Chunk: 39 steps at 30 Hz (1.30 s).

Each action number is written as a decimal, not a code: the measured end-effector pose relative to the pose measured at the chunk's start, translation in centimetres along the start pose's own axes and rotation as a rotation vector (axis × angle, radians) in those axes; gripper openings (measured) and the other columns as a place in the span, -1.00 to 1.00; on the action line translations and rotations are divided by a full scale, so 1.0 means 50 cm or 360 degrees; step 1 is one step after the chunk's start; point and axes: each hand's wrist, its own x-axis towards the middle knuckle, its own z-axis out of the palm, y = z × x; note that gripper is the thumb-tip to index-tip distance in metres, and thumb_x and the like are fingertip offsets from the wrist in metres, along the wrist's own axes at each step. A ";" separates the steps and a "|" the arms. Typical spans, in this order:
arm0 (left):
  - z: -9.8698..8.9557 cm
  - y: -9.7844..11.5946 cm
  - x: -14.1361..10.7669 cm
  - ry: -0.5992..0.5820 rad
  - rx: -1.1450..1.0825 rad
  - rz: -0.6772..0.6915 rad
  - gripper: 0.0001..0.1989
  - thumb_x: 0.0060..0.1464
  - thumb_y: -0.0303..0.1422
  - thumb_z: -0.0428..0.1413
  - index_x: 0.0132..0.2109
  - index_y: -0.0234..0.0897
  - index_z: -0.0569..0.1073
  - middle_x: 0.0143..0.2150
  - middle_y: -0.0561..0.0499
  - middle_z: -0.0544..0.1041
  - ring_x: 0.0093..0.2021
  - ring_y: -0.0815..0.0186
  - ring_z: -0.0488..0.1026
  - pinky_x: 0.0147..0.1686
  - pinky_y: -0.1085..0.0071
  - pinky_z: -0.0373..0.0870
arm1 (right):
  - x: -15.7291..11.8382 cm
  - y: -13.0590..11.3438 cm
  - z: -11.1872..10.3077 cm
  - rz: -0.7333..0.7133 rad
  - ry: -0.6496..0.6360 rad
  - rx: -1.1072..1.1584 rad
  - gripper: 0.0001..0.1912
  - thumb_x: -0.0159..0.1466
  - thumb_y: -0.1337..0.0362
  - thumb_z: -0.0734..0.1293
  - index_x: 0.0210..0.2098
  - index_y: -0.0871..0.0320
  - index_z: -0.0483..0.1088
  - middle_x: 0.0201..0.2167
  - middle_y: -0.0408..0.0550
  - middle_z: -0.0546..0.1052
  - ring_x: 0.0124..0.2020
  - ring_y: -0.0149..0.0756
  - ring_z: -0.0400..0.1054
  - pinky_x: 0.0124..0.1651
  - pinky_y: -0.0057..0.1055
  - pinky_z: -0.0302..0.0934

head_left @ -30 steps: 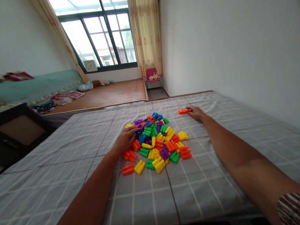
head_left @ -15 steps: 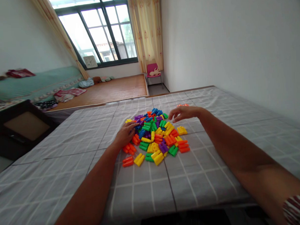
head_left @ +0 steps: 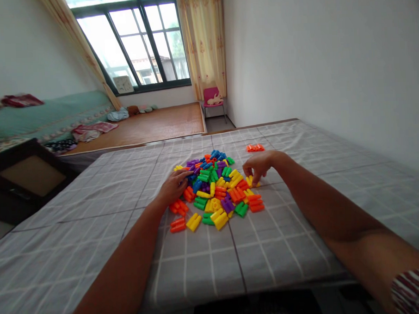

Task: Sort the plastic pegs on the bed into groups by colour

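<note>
A heap of plastic building blocks (head_left: 206, 189) in orange, yellow, green, blue and purple lies on the checked cloth. My left hand (head_left: 174, 184) rests against the heap's left edge, fingers stretched out over the purple and blue pieces, gripping nothing. At the right edge, my right hand (head_left: 260, 167) points downward with its fingers closed around a yellow block (head_left: 251, 181) on the cloth. The fingers partly cover that block. Beyond this hand, orange blocks (head_left: 255, 148) sit in a short row apart from the heap.
Grey checked cloth (head_left: 286, 246) covers the table. A white wall (head_left: 323, 64) runs along the right side. Behind the table are a low bed platform (head_left: 159, 122), a pink chair (head_left: 212, 96) and a window. A dark cabinet (head_left: 26, 179) stands at the left.
My right hand has come down and slightly right onto the yellow block, its fingers closing around it. The orange row behind is now uncovered. My left hand has stayed at the heap.
</note>
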 end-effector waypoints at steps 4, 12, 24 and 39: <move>-0.002 0.003 0.000 -0.0010 0.0010 0.0000 -0.59 0.20 -0.36 -0.08 0.14 -0.19 0.44 0.11 -0.10 0.45 0.12 0.19 0.37 0.18 0.17 0.30 | -0.008 0.066 -0.015 0.0094 0.0256 0.0124 -0.28 -0.30 -0.02 0.59 -0.19 0.18 0.44 -0.14 -0.02 0.48 -0.32 -0.28 0.42 -0.38 -0.41 0.34; 0.000 -0.001 -0.001 -0.0028 0.0007 -0.0036 -0.58 0.20 -0.35 -0.08 0.16 -0.18 0.43 0.12 -0.09 0.44 0.12 0.19 0.36 0.18 0.16 0.29 | 0.003 0.167 -0.023 -0.0019 0.0492 0.0317 -0.42 -0.18 0.00 0.55 -0.22 0.16 0.50 -0.17 0.01 0.53 -0.24 -0.21 0.42 -0.32 -0.42 0.32; 0.000 0.000 -0.002 -0.0014 -0.0011 -0.0035 -0.59 0.20 -0.35 -0.08 0.15 -0.17 0.43 0.11 -0.09 0.45 0.10 0.19 0.38 0.17 0.15 0.31 | 0.000 0.102 -0.028 -0.0211 0.1000 0.0055 -0.59 0.05 0.03 0.44 -0.18 0.12 0.53 -0.23 -0.01 0.57 -0.29 -0.26 0.43 -0.24 -0.40 0.29; -0.003 0.002 -0.001 -0.0021 0.0069 -0.0064 -0.59 0.20 -0.36 -0.08 0.15 -0.18 0.44 0.12 -0.09 0.44 0.13 0.18 0.35 0.19 0.15 0.28 | 0.012 -0.175 0.064 -0.1462 0.0607 -0.0405 -0.73 0.21 0.33 0.37 -0.09 0.11 0.53 -0.17 0.02 0.55 -0.13 -0.27 0.38 -0.02 -0.33 0.19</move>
